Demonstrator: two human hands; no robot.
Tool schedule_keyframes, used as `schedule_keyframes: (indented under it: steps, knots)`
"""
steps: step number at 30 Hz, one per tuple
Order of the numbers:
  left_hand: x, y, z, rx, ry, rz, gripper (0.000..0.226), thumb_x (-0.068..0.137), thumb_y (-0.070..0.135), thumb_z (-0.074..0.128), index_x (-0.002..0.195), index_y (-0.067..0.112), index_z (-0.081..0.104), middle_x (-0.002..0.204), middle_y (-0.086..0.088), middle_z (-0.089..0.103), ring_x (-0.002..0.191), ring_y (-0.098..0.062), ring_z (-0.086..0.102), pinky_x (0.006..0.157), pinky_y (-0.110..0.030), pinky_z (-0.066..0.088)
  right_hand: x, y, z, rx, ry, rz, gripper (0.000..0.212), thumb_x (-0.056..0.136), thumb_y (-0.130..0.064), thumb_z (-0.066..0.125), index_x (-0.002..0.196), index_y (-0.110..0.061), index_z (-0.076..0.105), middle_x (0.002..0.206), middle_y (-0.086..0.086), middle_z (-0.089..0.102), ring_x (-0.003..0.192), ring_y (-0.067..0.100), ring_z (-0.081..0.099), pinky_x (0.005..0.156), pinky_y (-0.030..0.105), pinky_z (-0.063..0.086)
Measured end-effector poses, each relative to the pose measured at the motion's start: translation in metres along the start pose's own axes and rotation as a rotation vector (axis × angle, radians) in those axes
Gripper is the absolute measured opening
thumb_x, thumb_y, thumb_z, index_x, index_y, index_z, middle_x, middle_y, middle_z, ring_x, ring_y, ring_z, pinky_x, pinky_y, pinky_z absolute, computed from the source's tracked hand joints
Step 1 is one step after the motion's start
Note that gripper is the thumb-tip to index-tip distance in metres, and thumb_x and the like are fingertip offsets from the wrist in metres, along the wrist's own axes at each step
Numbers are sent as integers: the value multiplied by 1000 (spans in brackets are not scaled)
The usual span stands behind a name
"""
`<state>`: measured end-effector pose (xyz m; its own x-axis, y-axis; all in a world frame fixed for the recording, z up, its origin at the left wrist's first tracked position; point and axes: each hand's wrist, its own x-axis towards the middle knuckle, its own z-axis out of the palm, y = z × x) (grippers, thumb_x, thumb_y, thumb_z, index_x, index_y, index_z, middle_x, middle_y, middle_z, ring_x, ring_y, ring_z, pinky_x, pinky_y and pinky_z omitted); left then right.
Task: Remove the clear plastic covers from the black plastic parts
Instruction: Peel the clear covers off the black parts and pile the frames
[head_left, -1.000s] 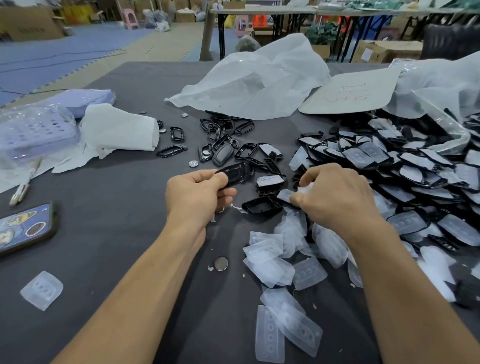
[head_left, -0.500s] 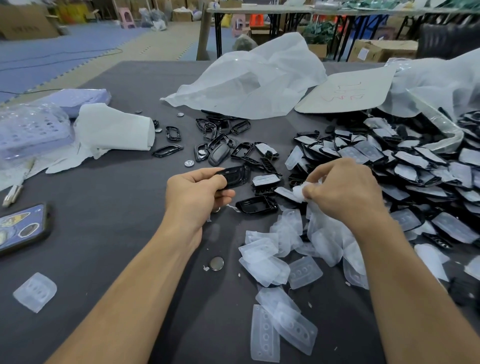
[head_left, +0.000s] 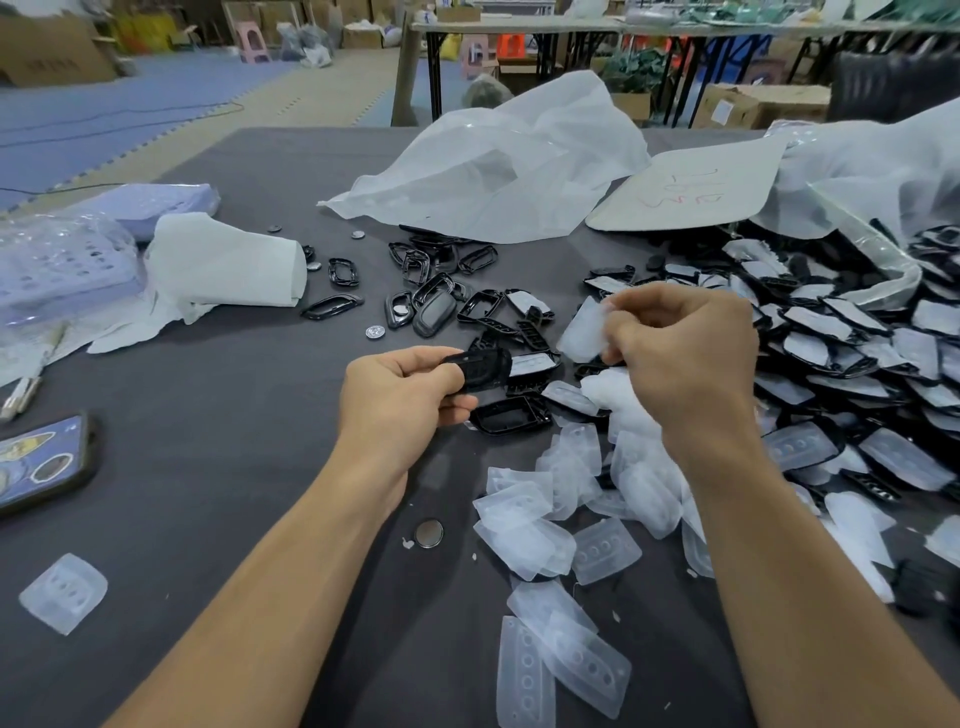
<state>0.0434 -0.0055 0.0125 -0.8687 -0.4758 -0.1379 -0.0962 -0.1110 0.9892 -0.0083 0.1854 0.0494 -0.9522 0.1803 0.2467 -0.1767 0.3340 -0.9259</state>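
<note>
Lifted toward the far edge, my right fingers (head_left: 621, 345) now pinch the clear cover (head_left: 582, 332), apart from the black part (head_left: 483, 370). My left fingers (head_left: 415, 364) grip that part, long axis left-to-right, just left of the cover; loose covers (head_left: 524, 525) lie nearer the tabletop's (head_left: 234, 441) near edge.

2 bare forearms reach forward from the lower edge, angled slightly toward each other. The left hand (head_left: 400, 400) is curled with its thumb on top, its fingers (head_left: 457, 402) pinching a black part (head_left: 480, 369) by its near end. The right hand (head_left: 685, 353) sits higher, knuckles up and wrist bent, pinching a clear cover (head_left: 584, 332) at its fingertips. The 2 hands are apart.
</note>
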Motion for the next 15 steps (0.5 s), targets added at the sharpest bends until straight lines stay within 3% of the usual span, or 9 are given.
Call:
schedule_keyframes:
  steps: [3,7,11,15]
  knots:
    - [-1,-1,1,4,-8,1,18,91,-7,67,92,7,78,71,-7,78,56,-14,70,58,-22,60,-5,-5,5,414,-184,236,24,84,5,74,74,-17,73,63,0,72,53,13,68,49,18,47]
    - [-2,-1,1,8,-17,3,17,92,-6,67,92,8,78,72,-8,78,57,-15,70,57,-22,59,-7,-5,8,603,-299,389,25,86,8,70,74,-15,66,66,7,68,53,16,62,49,19,44]
    - [-2,0,2,-11,-10,9,18,92,-7,67,92,8,77,70,-7,77,56,-15,70,56,-21,58,-7,-6,9,583,-338,403,21,87,6,69,85,-13,61,73,11,71,51,15,60,71,34,44]
    - [-4,4,1,-71,16,82,23,90,-8,66,89,10,79,65,-5,75,52,-15,67,52,-21,55,-10,-6,12,378,-289,261,23,81,8,73,75,-12,66,67,9,70,52,19,60,52,25,42]
